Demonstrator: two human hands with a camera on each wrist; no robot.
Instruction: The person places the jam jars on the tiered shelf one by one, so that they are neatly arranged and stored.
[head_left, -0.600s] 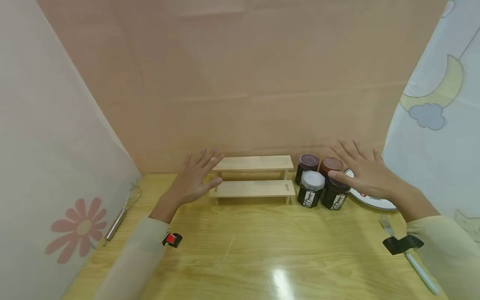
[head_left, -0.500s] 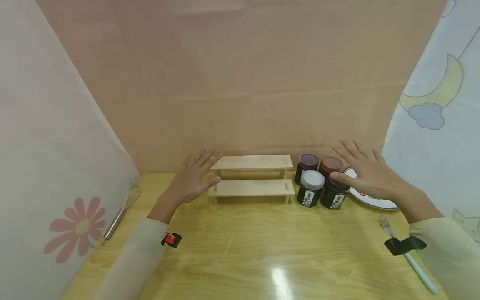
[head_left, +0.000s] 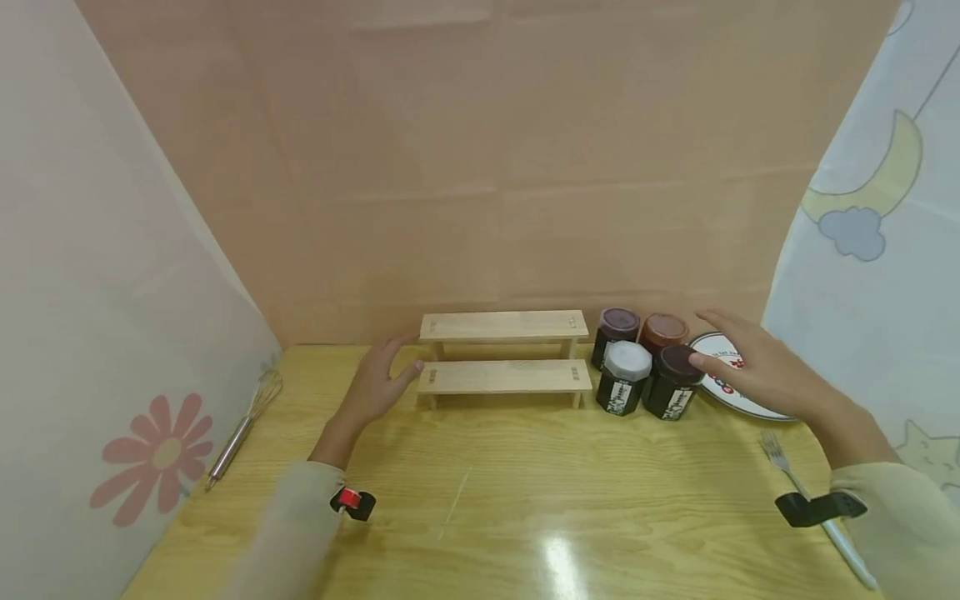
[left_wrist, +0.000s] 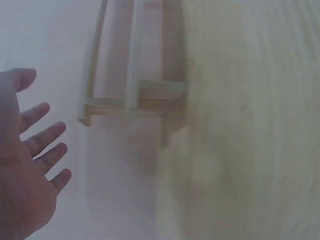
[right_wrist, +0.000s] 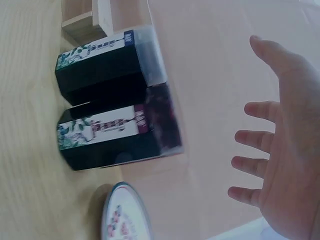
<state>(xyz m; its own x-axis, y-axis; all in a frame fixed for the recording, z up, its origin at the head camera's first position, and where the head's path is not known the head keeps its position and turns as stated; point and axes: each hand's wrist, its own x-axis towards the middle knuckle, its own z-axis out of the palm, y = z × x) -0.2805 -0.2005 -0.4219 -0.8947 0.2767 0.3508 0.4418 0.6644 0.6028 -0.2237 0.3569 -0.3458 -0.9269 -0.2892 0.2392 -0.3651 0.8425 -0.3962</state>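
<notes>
My left hand (head_left: 375,385) hovers just left of a two-step wooden stand (head_left: 504,377), thumb tip near its lower step. In the left wrist view the fingers (left_wrist: 45,140) are relaxed and hold nothing, apart from the stand. Above the right side of the table is my right hand (head_left: 772,371), its thumb overlapping the edge of a dark-lidded jar (head_left: 671,392) in the head view. The right wrist view shows relaxed, empty fingers (right_wrist: 252,141), away from the jars. Beside that jar stand a white-lidded jar (head_left: 624,379), a purple-lidded jar (head_left: 619,323) and a reddish-lidded jar (head_left: 664,330).
A white plate (head_left: 742,406) with red print lies behind the right hand. Toward the right front is a fork (head_left: 776,454) with a pale handle, partly under the wrist band. A whisk (head_left: 240,437) lies along the left edge. A tan backdrop (head_left: 495,167) closes the rear.
Both hands have sunk from flat, spread poses, with the fingers now bent more downward. The left has drawn slightly left off the stand, the right slightly right, uncovering more of the dark-lidded jar.
</notes>
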